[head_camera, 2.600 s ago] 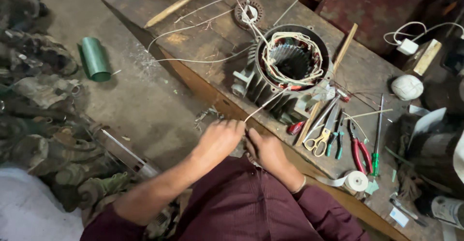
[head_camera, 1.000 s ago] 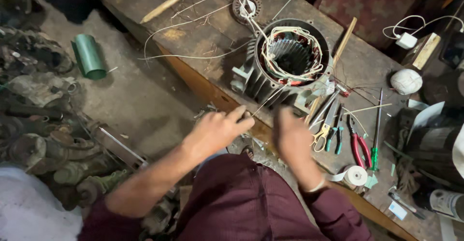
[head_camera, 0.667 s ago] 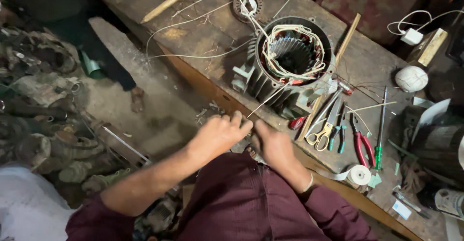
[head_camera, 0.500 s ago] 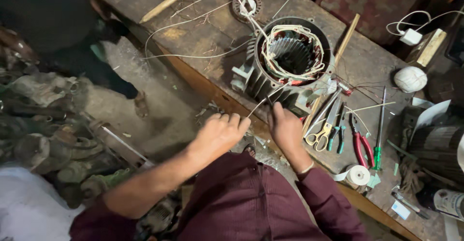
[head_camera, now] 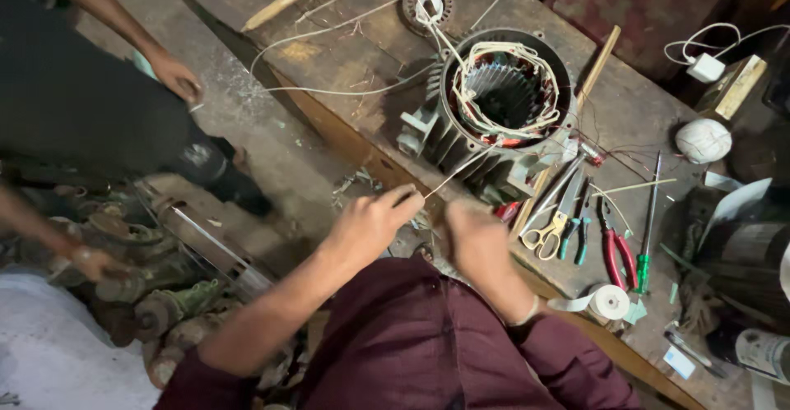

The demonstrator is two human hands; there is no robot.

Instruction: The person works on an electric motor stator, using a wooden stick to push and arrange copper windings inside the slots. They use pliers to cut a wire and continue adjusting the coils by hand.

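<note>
Compared with a moment before, both hands came close together again at the near edge of the surface (head_camera: 346,56), the left hand (head_camera: 374,225) pinching the thin wire (head_camera: 461,167) from the motor stator (head_camera: 502,110), the right hand (head_camera: 473,237) blurred, its grip unclear.

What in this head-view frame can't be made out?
- Right hand: motion-blurred; its grip is unreadable.
- Wire at the left hand: too thin to trace into the stator.
- Another person's hand: body cut off by the left edge.
- Bench right end: dark, cluttered.
</note>
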